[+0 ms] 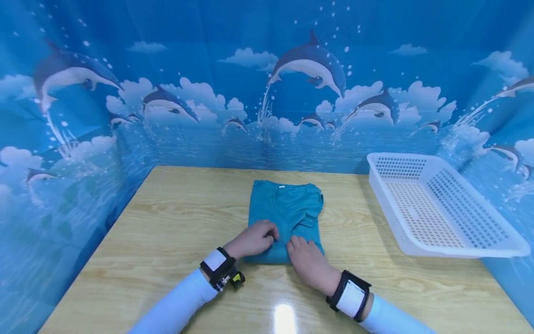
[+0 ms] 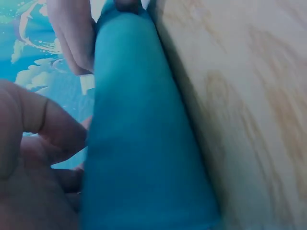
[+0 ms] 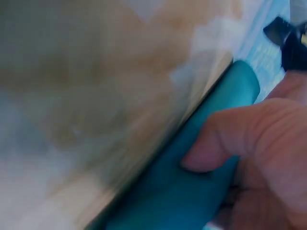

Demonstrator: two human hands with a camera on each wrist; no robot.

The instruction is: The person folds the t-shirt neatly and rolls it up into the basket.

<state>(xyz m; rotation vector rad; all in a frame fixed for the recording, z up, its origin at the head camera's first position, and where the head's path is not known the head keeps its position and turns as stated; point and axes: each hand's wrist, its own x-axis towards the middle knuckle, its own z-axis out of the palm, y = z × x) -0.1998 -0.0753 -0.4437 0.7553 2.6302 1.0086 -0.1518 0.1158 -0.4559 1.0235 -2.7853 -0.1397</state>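
There's a folded teal garment (image 1: 288, 220) lying on a wood-look table (image 1: 183, 208), so I'll place everything by that. Both hands are on the part of it closest to the person. The left hand (image 1: 253, 239) is over the garment's near left part, fingers bent, tips against the cloth. Honestly can't tell if it's gripping the fabric or just touching it. The right hand (image 1: 308, 263) is at the garment's near edge, a bit right of the middle, and that one's clearly pinching: thumb (image 3: 211, 148) on the outer face of the fold, other fingers round behind it.

Comparing cameras is the fun bit. Only the head view gets the small white tag (image 1: 282, 187) by the garment's far edge and the wrinkles across its top, plus the white basket (image 1: 417, 213) well off to the garment's right. From up there the thumb's grip is pretty much hidden, while the right wrist view puts it right in your face. That one also catches the black wrist gadget (image 3: 292, 48) past the garment's far end, though the table beside it is a blur. The left wrist view shows the near edge as a smooth, rounded fold, with the right hand up at its far end.
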